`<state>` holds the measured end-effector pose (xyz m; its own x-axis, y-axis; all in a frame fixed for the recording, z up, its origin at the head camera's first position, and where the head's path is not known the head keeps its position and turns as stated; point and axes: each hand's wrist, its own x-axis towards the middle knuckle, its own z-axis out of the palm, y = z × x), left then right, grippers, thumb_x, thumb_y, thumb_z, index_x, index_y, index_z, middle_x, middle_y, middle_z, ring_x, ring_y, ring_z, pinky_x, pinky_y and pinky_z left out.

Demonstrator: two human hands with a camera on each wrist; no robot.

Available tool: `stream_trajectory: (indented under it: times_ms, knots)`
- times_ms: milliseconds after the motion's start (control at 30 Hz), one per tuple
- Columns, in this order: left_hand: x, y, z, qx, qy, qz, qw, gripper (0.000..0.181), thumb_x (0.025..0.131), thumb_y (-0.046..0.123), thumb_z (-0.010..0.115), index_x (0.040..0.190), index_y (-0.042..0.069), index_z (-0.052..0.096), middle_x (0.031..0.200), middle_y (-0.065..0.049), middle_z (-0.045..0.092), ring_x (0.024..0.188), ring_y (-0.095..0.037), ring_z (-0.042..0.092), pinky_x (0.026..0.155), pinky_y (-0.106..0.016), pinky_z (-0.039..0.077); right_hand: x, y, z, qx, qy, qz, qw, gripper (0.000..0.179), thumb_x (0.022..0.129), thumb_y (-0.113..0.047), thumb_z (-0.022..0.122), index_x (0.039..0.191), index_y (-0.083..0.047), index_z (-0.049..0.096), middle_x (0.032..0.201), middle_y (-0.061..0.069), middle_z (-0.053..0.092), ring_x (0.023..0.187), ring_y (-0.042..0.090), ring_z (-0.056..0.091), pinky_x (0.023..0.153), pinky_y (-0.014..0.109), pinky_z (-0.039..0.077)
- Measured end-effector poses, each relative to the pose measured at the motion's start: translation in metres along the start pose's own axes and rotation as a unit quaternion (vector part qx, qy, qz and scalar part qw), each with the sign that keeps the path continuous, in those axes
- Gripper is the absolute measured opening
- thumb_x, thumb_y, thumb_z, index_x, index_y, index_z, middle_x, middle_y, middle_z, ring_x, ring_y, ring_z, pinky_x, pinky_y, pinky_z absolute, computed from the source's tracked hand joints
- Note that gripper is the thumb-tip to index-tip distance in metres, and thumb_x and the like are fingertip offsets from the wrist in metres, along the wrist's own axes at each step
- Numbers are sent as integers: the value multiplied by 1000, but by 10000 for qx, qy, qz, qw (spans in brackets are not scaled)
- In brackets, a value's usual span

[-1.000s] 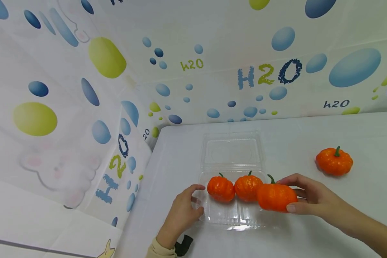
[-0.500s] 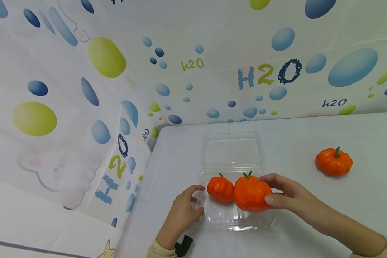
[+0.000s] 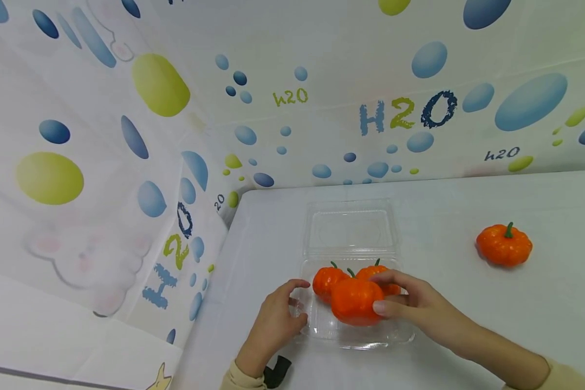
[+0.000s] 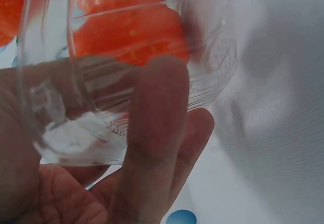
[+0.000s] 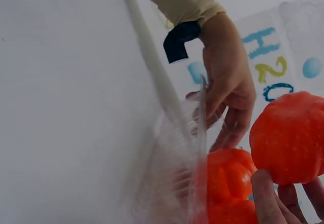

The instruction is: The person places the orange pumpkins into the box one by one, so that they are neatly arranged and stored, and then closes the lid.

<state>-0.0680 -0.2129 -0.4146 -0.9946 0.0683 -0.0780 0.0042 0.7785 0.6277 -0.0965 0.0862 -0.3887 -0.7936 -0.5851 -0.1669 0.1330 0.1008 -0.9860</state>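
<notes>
In the head view, a clear plastic clamshell container (image 3: 363,345) lies with its lid (image 3: 349,227) folded back. Two small orange pumpkins with green stems, a left one (image 3: 324,281) and a right one (image 3: 368,272), sit inside it. My right hand (image 3: 419,303) grips another orange pumpkin (image 3: 355,304) by its right side, held over the container in front of those two and partly covering them. At the container's left side, my left hand (image 3: 277,315) holds the wall between thumb and fingers; the left wrist view shows the fingers (image 4: 157,112) against the clear plastic (image 4: 76,148).
One more orange pumpkin (image 3: 504,245) rests on the white table (image 3: 448,211), right of the container. A patterned sheet (image 3: 331,124) rises behind and to the left. A dark band (image 3: 277,371) is at the left wrist.
My right hand has carried its pumpkin leftward from the container's right edge to over its middle. The left hand stays on the container's left side.
</notes>
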Motion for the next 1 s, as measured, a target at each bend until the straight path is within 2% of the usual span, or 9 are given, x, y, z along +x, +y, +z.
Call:
stream_trajectory:
  times_ms: [100, 267, 400, 533, 667, 1000]
  knots:
    - [0, 0, 0, -21, -10, -21, 10000, 52, 78, 2, 72, 127, 15, 62, 125, -12, 64, 96, -24, 65, 73, -36, 56, 2, 4, 8, -13, -55, -200, 9998, 47, 98, -21, 66, 138, -2, 52, 145, 18, 46, 114, 33, 59, 91, 28, 53]
    - [-1, 0, 0, -46, -19, -8, 10000, 52, 78, 1, 72, 127, 16, 62, 125, -12, 64, 95, -24, 65, 71, -34, 55, 4, 9, 18, -65, -232, -412, 9989, 46, 99, -20, 67, 138, -5, 49, 142, 18, 46, 118, 32, 61, 93, 28, 53]
    - [-1, 0, -1, -52, -2, 62, 10000, 53, 77, 0, 74, 126, 16, 62, 124, -12, 64, 94, -24, 65, 71, -35, 55, 3, 10, 26, -650, -92, -370, 9972, 48, 97, -30, 70, 137, -12, 50, 139, 10, 51, 120, 26, 61, 93, 27, 52]
    - [-2, 1, -1, -32, -11, 68, 10000, 54, 76, 0, 75, 126, 16, 62, 123, -12, 64, 94, -25, 65, 72, -36, 55, 4, 13, 33, -1456, 81, -573, 9877, 49, 94, -41, 71, 134, -19, 52, 132, 0, 57, 115, 18, 62, 93, 27, 52]
    - [-2, 1, -1, -22, -43, 49, 10000, 53, 77, 1, 74, 126, 16, 62, 123, -13, 64, 94, -24, 65, 72, -36, 56, 5, 16, 39, -1998, 153, -876, 9758, 49, 93, -49, 68, 131, -23, 52, 126, -8, 57, 108, 12, 63, 90, 30, 54]
    - [0, -2, 1, 22, -20, 49, 10000, 53, 78, 1, 74, 127, 15, 61, 124, -12, 64, 94, -23, 65, 72, -35, 56, 9, 24, 45, -2644, 293, -1173, 9568, 49, 91, -56, 66, 127, -25, 53, 120, -16, 53, 105, 6, 63, 90, 32, 54]
